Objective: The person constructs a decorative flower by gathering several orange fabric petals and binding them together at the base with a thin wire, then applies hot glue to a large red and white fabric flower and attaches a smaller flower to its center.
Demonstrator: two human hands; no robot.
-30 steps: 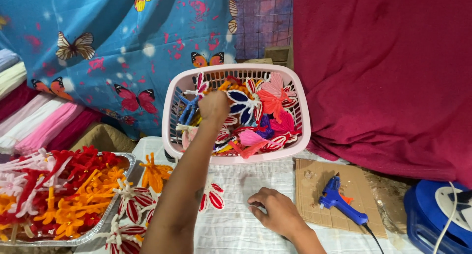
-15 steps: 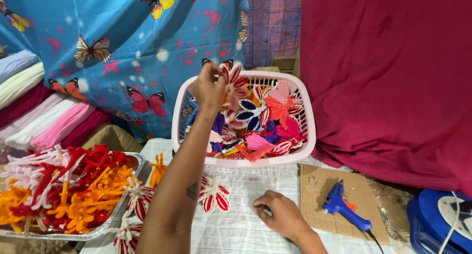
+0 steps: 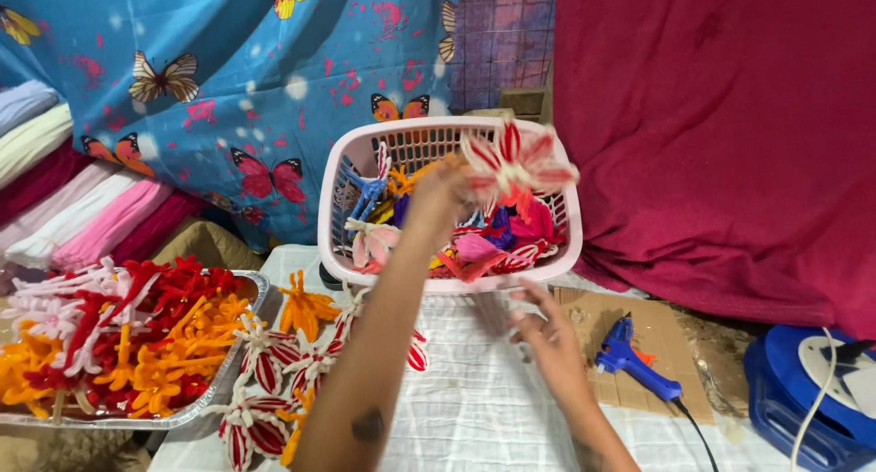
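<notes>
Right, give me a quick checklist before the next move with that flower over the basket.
1. Left hand grips the red-and-white flower: ok, though blurred.
2. Flower lifted above the pink basket: ok.
3. Right hand empty, hovering over the white cloth: ok.
4. Blue glue gun lying on the cardboard, apart from both hands: ok.
5. Glue gun hot or not: cannot tell.
6. Foil tray holds more flowers: ok.

A home craft workspace: a pink plastic basket [image 3: 547, 276] of handmade flowers, a blue glue gun [image 3: 630, 362], stacked folded cloths [image 3: 55, 198] and hung fabric backdrops [image 3: 712, 134]
</notes>
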